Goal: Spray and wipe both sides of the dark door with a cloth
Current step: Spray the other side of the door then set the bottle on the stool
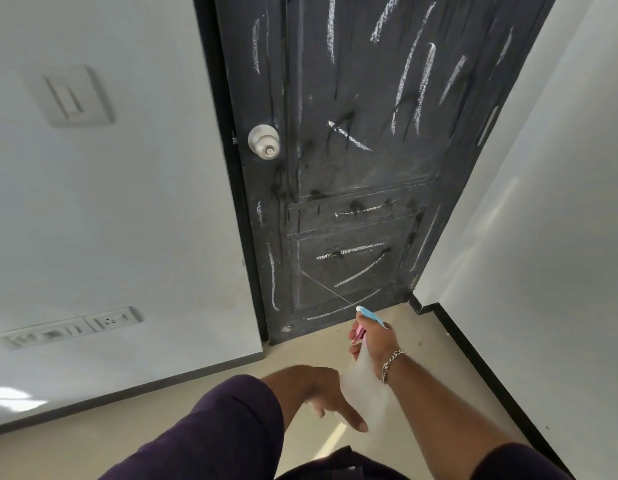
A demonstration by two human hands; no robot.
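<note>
Right hand point(371, 341): low and right of centre in the frame, fingers curled round the neck of a spray bottle point(364, 386), a finger on the pink trigger, apparently so the blue nozzle aims at the door's bottom panel.
Spray: a thin jet runs up and left from the nozzle to that panel, so wetting looks to be the step in hand.
Left hand point(330, 396): just left of the bottle's clear body, fingers loosely hanging and pointing down, holding nothing.
Dark door point(356, 161): fills the upper centre, shut in its frame, streaked with white chalk marks and dark wet runs; the drips suggest the upper part is already sprayed.
Knob point(264, 142): silver, on the door's left edge.
Hidden: no cloth shows anywhere; the door's far side is unseen; its top is cut off by the frame.
Wall sockets point(72, 329): lower left, blurred.
</note>
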